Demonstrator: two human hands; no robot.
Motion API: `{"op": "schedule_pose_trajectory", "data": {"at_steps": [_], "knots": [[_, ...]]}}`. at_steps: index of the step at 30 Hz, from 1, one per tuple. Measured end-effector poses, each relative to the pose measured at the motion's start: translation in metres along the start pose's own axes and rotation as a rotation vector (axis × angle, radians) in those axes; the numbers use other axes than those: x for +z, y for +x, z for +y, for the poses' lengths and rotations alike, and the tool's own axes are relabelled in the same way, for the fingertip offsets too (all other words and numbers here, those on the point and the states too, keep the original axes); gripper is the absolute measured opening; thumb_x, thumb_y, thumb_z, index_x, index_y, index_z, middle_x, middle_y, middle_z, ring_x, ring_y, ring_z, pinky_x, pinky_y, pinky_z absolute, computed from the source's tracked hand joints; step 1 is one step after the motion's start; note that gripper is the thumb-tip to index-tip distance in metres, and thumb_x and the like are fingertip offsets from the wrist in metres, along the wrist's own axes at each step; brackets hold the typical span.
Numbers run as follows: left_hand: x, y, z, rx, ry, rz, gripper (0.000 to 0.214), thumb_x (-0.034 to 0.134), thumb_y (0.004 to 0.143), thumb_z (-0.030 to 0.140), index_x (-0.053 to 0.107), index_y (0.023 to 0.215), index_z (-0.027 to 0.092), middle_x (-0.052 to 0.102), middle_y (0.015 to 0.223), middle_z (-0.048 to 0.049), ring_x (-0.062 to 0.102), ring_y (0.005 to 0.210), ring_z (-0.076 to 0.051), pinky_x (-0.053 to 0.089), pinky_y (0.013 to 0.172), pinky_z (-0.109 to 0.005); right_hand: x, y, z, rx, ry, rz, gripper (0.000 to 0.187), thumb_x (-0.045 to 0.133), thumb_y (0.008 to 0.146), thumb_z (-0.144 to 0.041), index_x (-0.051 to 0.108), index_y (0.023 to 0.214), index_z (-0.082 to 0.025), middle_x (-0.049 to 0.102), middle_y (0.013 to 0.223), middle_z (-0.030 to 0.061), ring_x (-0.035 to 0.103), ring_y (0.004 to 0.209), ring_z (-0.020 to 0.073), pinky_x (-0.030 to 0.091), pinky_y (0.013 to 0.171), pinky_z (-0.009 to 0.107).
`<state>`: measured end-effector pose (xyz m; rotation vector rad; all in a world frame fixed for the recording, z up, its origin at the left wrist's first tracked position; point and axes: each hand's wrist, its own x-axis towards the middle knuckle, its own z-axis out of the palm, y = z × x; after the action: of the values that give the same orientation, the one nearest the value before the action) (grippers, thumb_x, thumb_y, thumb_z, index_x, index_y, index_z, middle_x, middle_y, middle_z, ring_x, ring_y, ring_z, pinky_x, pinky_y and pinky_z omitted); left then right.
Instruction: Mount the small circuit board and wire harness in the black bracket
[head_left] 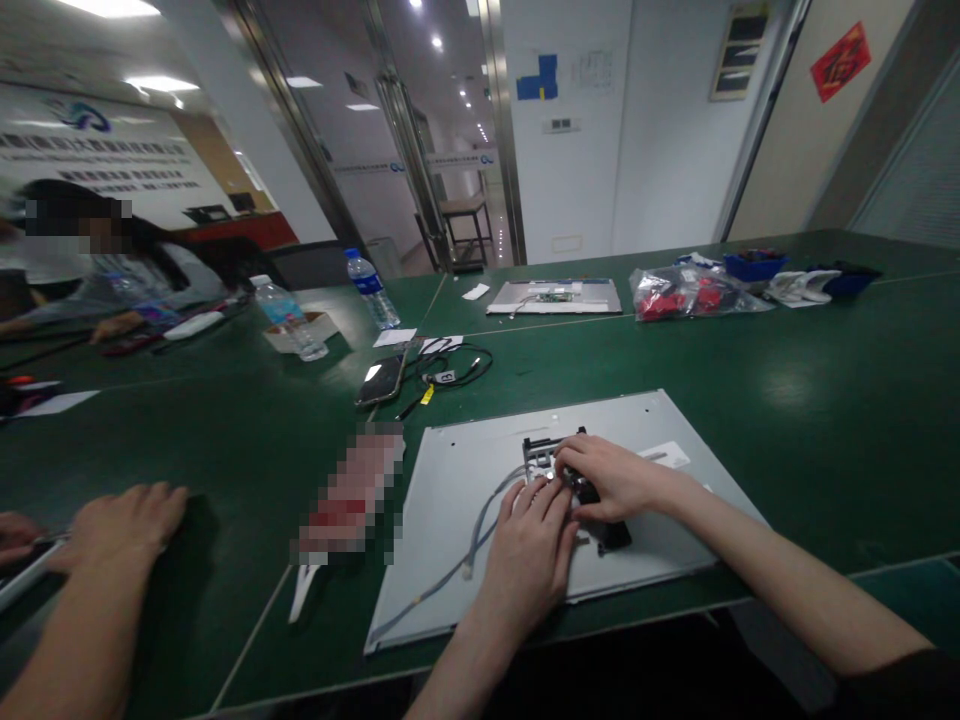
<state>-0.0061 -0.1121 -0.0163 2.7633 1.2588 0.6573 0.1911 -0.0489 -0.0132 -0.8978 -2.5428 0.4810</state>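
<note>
Panel (622, 422) on table (825, 430). Left hand (534, 545) and right hand (615, 475) side by side on bracket assembly (536, 455), around mid-panel. Cable (474, 545) on panel, left of left hand. Handled item (356, 490) further left, just beside panel. Ahead-left of left hand: phone (381, 380), cord (487, 362) right of it, bottle (373, 290) behind. Well ahead of hands: second panel (589, 295), bag (671, 298) to its right. Co-worker's hand (124, 525) far left.

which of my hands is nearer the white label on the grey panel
Right. Your right hand is close beside the white label, its wrist just on the near side; your left hand is farther off, to the label's left.
</note>
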Motion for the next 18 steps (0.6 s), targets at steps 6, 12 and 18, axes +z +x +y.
{"op": "schedule_pose_trajectory", "data": {"at_steps": [6,12,18], "knots": [[0.0,0.0,0.0,-0.006,-0.001,-0.04,0.035,0.049,0.093,0.022,0.053,0.128,0.019,0.055,0.135,-0.0092,0.045,0.129,-0.027,0.029,0.112,-0.05,-0.004,-0.002,-0.003,-0.018,0.016,-0.024,0.067,0.078,0.069,-0.044,0.049,0.122,-0.014,0.053,0.119,0.0144,0.049,0.108,0.028,0.042,0.093,0.042],[0.001,-0.001,-0.002,0.006,-0.003,-0.036,0.033,0.047,0.093,0.02,0.053,0.126,0.02,0.055,0.133,-0.0084,0.044,0.129,-0.027,0.027,0.113,-0.051,-0.011,-0.003,-0.006,-0.025,0.028,-0.022,0.074,0.076,0.07,-0.05,0.046,0.128,-0.014,0.053,0.121,0.0149,0.048,0.111,0.0287,0.04,0.097,0.044],[0.002,-0.001,-0.001,0.005,-0.005,-0.025,0.029,0.046,0.094,0.019,0.055,0.122,0.02,0.059,0.129,-0.0073,0.046,0.126,-0.025,0.027,0.113,-0.05,-0.014,-0.002,-0.008,-0.028,0.062,0.022,0.05,0.069,0.076,-0.031,0.05,0.12,-0.015,0.056,0.114,0.0122,0.051,0.104,0.025,0.042,0.094,0.04]]}}
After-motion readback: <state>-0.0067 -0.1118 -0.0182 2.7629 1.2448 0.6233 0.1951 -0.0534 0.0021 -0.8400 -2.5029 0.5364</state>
